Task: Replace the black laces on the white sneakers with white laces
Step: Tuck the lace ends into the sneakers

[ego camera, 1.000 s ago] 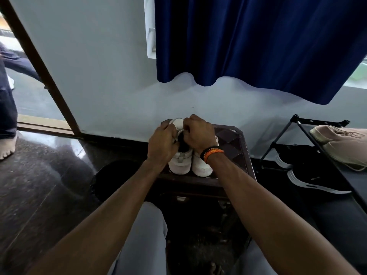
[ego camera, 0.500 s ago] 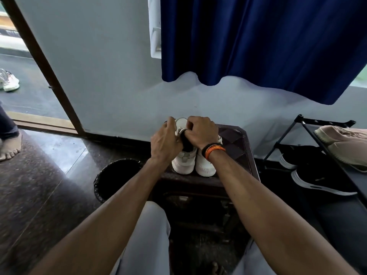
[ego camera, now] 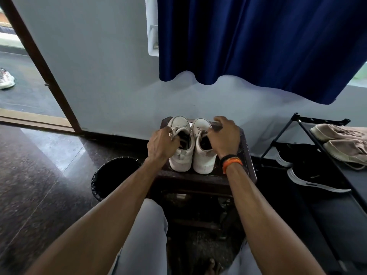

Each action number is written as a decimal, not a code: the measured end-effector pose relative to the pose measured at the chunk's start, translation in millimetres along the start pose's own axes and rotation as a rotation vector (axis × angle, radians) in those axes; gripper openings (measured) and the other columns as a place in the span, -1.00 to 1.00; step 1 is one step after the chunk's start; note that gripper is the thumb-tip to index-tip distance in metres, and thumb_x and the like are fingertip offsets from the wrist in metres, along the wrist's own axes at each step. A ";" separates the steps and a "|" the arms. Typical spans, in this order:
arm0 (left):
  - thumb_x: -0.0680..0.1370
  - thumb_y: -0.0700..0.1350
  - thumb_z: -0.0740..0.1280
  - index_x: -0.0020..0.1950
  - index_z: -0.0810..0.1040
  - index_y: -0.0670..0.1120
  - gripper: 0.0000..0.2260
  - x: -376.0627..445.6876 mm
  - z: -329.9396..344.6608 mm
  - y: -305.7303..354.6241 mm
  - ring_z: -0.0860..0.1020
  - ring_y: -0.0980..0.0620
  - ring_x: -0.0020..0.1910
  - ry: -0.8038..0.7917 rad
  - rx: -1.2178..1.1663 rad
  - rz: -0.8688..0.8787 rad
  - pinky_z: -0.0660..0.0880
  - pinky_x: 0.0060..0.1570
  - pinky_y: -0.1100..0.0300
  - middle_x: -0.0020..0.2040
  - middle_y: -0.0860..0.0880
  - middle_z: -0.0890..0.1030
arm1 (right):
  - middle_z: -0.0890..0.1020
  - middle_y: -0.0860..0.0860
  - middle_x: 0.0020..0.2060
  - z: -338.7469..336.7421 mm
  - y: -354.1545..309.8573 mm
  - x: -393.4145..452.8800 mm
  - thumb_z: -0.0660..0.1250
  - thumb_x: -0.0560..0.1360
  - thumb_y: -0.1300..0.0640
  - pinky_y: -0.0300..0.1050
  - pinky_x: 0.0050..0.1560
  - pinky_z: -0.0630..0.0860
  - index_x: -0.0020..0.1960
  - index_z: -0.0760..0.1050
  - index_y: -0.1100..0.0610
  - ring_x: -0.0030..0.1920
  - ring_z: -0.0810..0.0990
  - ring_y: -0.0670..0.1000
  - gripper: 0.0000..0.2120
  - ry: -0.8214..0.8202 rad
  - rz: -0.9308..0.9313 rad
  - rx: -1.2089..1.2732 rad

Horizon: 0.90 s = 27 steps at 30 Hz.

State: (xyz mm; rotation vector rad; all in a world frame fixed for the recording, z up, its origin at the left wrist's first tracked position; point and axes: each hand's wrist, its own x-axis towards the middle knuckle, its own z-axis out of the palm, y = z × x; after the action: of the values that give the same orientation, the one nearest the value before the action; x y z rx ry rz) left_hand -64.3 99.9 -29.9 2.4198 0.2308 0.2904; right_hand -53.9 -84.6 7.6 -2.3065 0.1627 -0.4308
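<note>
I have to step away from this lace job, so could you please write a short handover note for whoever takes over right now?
Left hand: fingers curled at the collar of the left sneaker; whether the grip holds a lace is hidden.
Right hand: fingers spread, resting on the right sneaker.
Both sneakers stand side by side on the dark stool, toes toward the wall.
Done: pale laces show on the left sneaker; no black lace is plainly visible.
Left: check both shoes' lacing up close; the hands hide most of it.
</note>
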 end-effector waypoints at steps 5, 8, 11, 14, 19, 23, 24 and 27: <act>0.51 0.07 0.22 -0.12 0.58 -0.05 -0.76 0.7 5.6 1.0 0.57 -0.22 -0.17 -0.043 0.011 -0.068 0.46 -0.23 0.07 -0.19 -0.11 0.64 | 0.68 0.00 0.15 -8.2 20.8 -13.1 0.49 0.30 -0.10 0.05 0.27 0.51 0.27 0.59 0.01 0.19 0.61 0.10 -0.44 -0.270 0.391 0.147; 0.54 0.09 0.19 -0.16 0.57 -0.04 -0.73 -2.6 7.0 6.2 0.58 -0.25 -0.15 -0.061 -0.025 -0.113 0.45 -0.21 0.06 -0.17 -0.14 0.64 | 0.70 0.04 0.08 -2.7 22.1 -19.8 0.40 0.21 -0.14 0.09 0.22 0.53 0.12 0.62 0.02 0.15 0.61 0.16 -0.48 -0.318 0.383 0.113; 0.57 0.11 0.22 -0.03 0.65 -0.08 -0.68 -1.0 7.8 8.5 0.57 -0.26 -0.07 -0.085 -0.080 -0.143 0.43 -0.16 0.07 -0.09 -0.17 0.67 | 0.69 0.05 0.05 -3.4 21.8 -22.6 0.34 0.21 -0.12 0.10 0.21 0.52 0.07 0.60 0.02 0.12 0.60 0.19 -0.54 -0.303 0.379 0.108; 0.48 0.12 0.33 0.03 0.68 0.00 -0.72 -0.9 4.2 7.7 0.59 -0.15 -0.05 -0.127 -0.200 -0.209 0.45 -0.15 0.13 -0.09 -0.09 0.67 | 0.70 -0.01 -0.05 -3.4 27.4 -23.6 0.35 0.21 -0.11 0.13 0.18 0.53 -0.02 0.62 0.01 0.08 0.61 0.15 -0.62 -0.277 0.371 0.157; 0.38 -0.09 0.34 0.05 0.61 -0.05 -0.74 -1.7 6.3 12.3 0.60 -0.09 0.03 -0.248 -0.473 -0.361 0.56 -0.03 0.09 -0.04 -0.04 0.66 | 0.70 -0.02 -0.10 -2.3 32.5 -22.4 0.38 0.38 -0.04 0.07 0.13 0.54 -0.04 0.65 0.02 0.05 0.62 0.12 -0.78 -0.233 0.363 0.215; 0.46 -0.17 0.23 0.14 0.59 -0.04 -0.71 -2.6 8.7 14.6 0.57 0.02 -0.12 -0.241 -0.533 -0.392 0.50 -0.17 0.17 -0.10 -0.01 0.65 | 0.66 0.06 -0.05 1.4 32.0 -23.0 0.29 0.53 -0.03 -0.07 -0.02 0.38 0.00 0.64 0.07 -0.01 0.55 0.17 -0.77 -0.166 0.379 0.177; 0.49 -0.21 0.21 0.12 0.59 -0.04 -0.73 -2.8 9.5 13.7 0.56 0.05 -0.16 -0.244 -0.569 -0.391 0.45 -0.24 0.19 -0.13 0.00 0.64 | 0.66 0.09 -0.02 2.5 30.5 -23.1 0.28 0.54 -0.04 -0.08 -0.03 0.35 0.01 0.65 0.07 -0.03 0.53 0.18 -0.76 -0.147 0.391 0.174; 0.37 -0.16 0.21 0.09 0.62 -0.14 -0.66 -0.5 13.1 7.5 0.63 -0.07 -0.06 -0.247 -0.647 -0.406 0.54 -0.14 0.09 -0.06 -0.07 0.68 | 0.66 0.13 0.02 2.8 27.3 -21.6 0.27 0.55 -0.04 -0.08 -0.02 0.32 0.04 0.66 0.07 0.05 0.55 0.23 -0.74 -0.131 0.393 0.138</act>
State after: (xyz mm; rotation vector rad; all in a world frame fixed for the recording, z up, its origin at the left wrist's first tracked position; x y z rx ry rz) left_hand -60.6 86.1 -34.8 1.7000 0.4324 -0.1103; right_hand -72.7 -96.5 -19.4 -2.0934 0.4942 -0.0874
